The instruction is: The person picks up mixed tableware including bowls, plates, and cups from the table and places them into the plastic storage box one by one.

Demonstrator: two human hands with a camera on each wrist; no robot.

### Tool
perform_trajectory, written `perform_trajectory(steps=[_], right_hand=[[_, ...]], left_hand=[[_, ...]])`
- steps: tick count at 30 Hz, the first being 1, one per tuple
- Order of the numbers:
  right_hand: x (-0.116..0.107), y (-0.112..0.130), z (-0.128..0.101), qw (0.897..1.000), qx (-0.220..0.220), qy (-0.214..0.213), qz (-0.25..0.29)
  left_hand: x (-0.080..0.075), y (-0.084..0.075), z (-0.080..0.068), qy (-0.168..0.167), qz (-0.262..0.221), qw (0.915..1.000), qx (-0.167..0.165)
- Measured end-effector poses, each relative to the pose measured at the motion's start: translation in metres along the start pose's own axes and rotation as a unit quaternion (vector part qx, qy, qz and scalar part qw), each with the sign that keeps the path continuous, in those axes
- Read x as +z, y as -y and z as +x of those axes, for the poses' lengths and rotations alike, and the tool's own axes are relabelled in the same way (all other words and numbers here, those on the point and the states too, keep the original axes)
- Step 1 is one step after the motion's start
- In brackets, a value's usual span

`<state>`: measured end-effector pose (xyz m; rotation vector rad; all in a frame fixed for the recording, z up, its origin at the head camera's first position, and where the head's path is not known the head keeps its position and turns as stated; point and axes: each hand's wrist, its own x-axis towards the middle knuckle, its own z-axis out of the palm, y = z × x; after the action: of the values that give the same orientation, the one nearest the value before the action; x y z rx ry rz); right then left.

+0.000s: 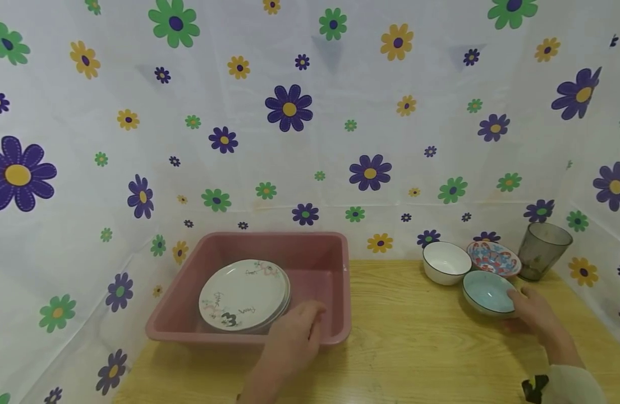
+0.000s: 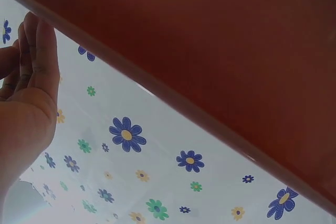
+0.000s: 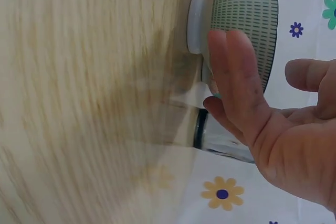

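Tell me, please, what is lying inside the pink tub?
A stack of white plates lies in the tub; the top one bears drawings. How many lie beneath is hidden.

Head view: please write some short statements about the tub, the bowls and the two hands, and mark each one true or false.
1. The pink tub holds stacked plates. True.
2. The right hand is at the white bowl. False: it is at the light blue bowl, with its fingers against the bowl's outer wall.
3. The left hand is at the near rim of the tub. True.
4. The grey cup lies on its side. False: it stands upright in the far right corner.
5. Three bowls sit on the wooden table, to the right of the tub. True.
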<state>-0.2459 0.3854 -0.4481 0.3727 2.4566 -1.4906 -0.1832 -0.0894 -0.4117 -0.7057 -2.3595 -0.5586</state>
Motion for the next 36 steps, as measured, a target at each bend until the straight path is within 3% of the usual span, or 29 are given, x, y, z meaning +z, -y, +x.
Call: perform_trajectory(steps=[3,6,9,13,22,30,36], right_hand=[[0.003,-0.004,0.005,0.996,0.005,0.019,0.090],[0.005,-0.008,0.009,0.984,0.005,0.034,0.176],[0.004,-0.012,0.010,0.961,0.018,0.054,0.270],[0.004,-0.017,0.010,0.932,0.032,0.075,0.352],[0.002,-0.026,0.010,0.904,0.040,0.094,0.416],[0.001,-0.028,0.005,0.907,0.032,0.091,0.411],[0.002,-0.027,0.002,0.886,0.072,0.062,0.454]], left_hand=[[0.000,-0.002,0.000,0.010,-0.005,0.9999,-0.004],[-0.001,-0.003,0.001,0.015,-0.007,0.9999,-0.004],[-0.001,-0.003,0.000,0.015,-0.004,0.9999,-0.003],[0.000,-0.002,-0.001,0.021,-0.007,0.9997,-0.004],[-0.005,0.001,0.001,0.037,-0.007,0.9992,-0.014],[-0.007,0.009,0.002,0.030,-0.008,0.9993,-0.023],[-0.007,0.011,0.000,0.010,-0.001,0.9999,-0.007]])
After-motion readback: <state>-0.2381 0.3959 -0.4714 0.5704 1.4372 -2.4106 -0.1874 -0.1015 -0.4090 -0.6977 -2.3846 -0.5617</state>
